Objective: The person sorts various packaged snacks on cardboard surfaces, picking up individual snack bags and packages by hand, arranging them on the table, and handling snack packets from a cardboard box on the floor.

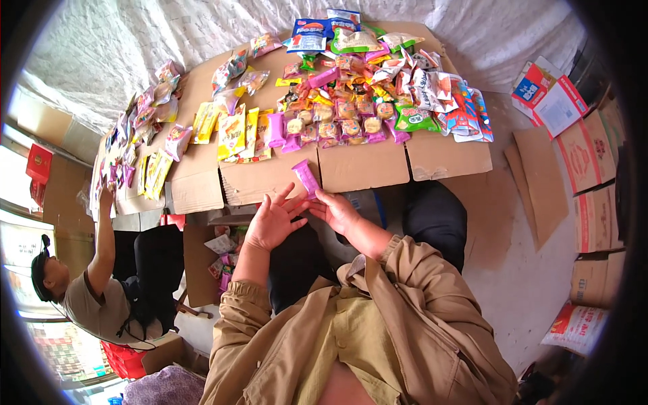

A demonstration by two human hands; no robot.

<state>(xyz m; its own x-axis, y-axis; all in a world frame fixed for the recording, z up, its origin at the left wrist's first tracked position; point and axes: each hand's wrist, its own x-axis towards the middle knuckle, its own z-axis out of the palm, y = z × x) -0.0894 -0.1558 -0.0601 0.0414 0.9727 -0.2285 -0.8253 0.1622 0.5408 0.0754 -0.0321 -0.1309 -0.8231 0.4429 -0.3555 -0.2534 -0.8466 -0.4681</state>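
Observation:
Just off the table's near edge, my right hand [335,212] pinches the lower end of a purple-wrapped snack bar [306,178], which points up and away over the cardboard. Beside it my left hand [271,221] is open, palm showing and fingers spread, its fingertips close to the right hand. Beyond them lies a heap of wrapped snacks: round biscuits in clear purple-edged packets [349,128], another purple bar [275,129] and yellow packets [231,133] to the left. A green packet [413,119] and red-and-blue bags [462,111] lie at the right.
Cardboard sheets [364,165] cover the table. A co-worker [101,290] sits at the left, one arm reaching to snack packets [158,172]. An open carton [200,266] with packets stands below the table. Cartons [588,162] stack at the right, near a leaning cardboard sheet [540,182].

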